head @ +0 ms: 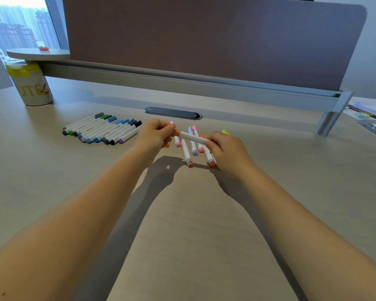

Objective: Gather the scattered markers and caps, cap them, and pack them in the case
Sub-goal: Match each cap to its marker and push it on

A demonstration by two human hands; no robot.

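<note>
The left hand (154, 135) pinched the orange cap (177, 132); the right hand (226, 148) gripped the marker (193, 137). Best to push straight, until it clicks.

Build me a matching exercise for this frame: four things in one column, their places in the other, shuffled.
1. orange-capped marker
2. row of blue and green markers
3. paper cup
4. pink and red markers

A. far left, by the window
B. on the desk, under the hands
C. held between left hand and right hand
D. on the desk, left of the hands

Pairs: 1-C, 2-D, 3-A, 4-B
</note>
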